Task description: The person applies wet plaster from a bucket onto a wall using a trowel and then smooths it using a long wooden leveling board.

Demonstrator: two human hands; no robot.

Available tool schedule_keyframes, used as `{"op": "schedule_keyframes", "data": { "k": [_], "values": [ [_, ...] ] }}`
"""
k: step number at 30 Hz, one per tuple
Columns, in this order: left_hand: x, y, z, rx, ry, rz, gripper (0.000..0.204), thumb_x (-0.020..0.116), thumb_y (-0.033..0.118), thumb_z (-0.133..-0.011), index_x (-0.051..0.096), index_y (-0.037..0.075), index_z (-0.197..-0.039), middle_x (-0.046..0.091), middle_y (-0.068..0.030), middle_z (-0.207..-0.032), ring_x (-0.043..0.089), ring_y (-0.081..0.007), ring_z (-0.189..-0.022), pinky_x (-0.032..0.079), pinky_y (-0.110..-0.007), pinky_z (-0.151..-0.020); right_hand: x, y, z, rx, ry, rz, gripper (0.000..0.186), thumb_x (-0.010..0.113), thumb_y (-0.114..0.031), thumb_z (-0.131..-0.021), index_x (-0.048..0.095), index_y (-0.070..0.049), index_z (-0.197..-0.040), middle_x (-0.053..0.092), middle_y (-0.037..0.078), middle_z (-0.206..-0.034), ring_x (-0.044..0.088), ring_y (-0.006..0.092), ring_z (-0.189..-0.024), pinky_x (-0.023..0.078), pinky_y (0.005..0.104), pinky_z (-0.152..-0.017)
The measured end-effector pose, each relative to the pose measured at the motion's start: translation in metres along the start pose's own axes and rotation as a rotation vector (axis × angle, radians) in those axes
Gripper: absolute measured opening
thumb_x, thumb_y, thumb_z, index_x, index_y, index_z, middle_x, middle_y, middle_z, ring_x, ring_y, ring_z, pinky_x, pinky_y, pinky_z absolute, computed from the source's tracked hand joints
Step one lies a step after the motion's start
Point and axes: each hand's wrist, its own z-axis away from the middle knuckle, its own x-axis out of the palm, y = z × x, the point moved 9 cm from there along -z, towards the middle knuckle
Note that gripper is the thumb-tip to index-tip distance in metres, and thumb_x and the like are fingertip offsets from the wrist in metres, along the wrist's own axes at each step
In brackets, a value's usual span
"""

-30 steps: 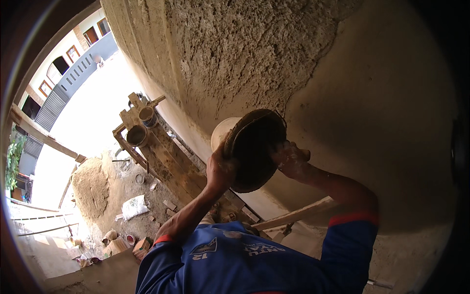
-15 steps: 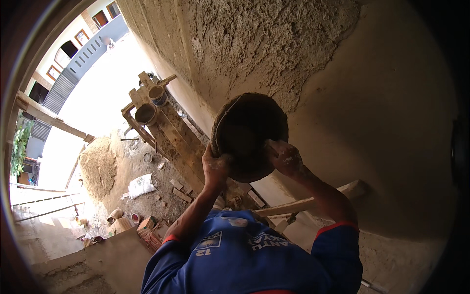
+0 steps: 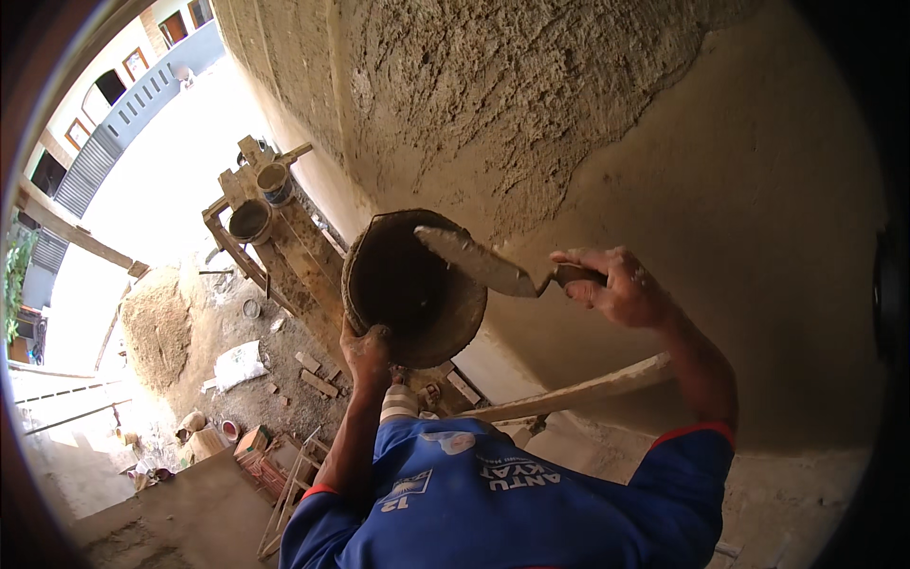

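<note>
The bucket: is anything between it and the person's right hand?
Yes, the trowel. The right hand holds its handle, and the blade overlaps the mouth of the bucket in this view. Nothing else visible stands between them.

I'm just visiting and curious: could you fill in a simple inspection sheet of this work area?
Surface: grey-brown plastered wall, rough toward the top of the picture, smooth at right.
Things in hand: dark, mortar-crusted round bucket; long-bladed metal trowel with a dark handle, its blade partly across the bucket's mouth in this view.
Clutter: brown sand heap, crumpled white sack, two round stained buckets on wooden planks.
Hands: left hand grips the bucket's rim; right hand holds the trowel's handle.
Cables: nothing seen.
Surroundings: blue-grey slotted fence.
</note>
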Motion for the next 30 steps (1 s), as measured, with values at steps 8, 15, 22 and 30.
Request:
{"op": "schedule_keyframes", "data": {
  "k": [8, 15, 22, 30],
  "values": [
    [-0.006, -0.021, 0.007, -0.091, -0.027, -0.084, 0.050, 0.047, -0.011, -0.069, 0.049, -0.004, -0.118, 0.061, -0.0107, -0.105, 0.060, -0.0187, -0.093, 0.047, -0.028, -0.083, -0.153, -0.006, 0.041, -0.084, 0.711, 0.668, 0.036, 0.057, -0.019, -0.089, 0.054, -0.004, -0.122, 0.065, 0.012, -0.093, 0.062, 0.0163, -0.077, 0.051, 0.0294, -0.068],
    [0.014, -0.055, 0.021, -0.143, -0.106, -0.124, 0.052, 0.048, -0.011, -0.068, 0.048, -0.004, -0.120, 0.062, -0.0103, -0.104, 0.059, -0.0171, -0.094, 0.047, -0.027, -0.083, 0.039, 0.120, 0.057, 0.550, -0.094, 0.002, 0.038, 0.059, -0.016, -0.084, 0.054, -0.005, -0.120, 0.061, 0.011, -0.092, 0.057, 0.0125, -0.066, 0.050, 0.0291, -0.061],
    [0.025, -0.056, 0.027, -0.130, -0.200, -0.064, 0.052, 0.049, -0.010, -0.069, 0.047, -0.004, -0.120, 0.061, -0.0110, -0.105, 0.059, -0.0183, -0.095, 0.047, -0.028, -0.084, 0.155, 0.095, 0.064, 0.533, -0.582, -0.204, 0.047, 0.054, -0.003, -0.077, 0.048, -0.003, -0.123, 0.060, 0.015, -0.093, 0.060, 0.0148, -0.063, 0.051, 0.0298, -0.060],
    [0.056, -0.020, 0.035, 0.054, -0.170, -0.131, 0.052, 0.050, -0.007, -0.068, 0.047, -0.004, -0.119, 0.061, -0.0117, -0.106, 0.058, -0.0180, -0.097, 0.045, -0.028, -0.086, 0.166, 0.106, 0.000, 0.562, -0.221, -0.316, 0.056, 0.058, 0.000, -0.075, 0.040, 0.002, -0.128, 0.058, 0.019, -0.091, 0.061, 0.0181, -0.062, 0.052, 0.0298, -0.054]
  ]
}}
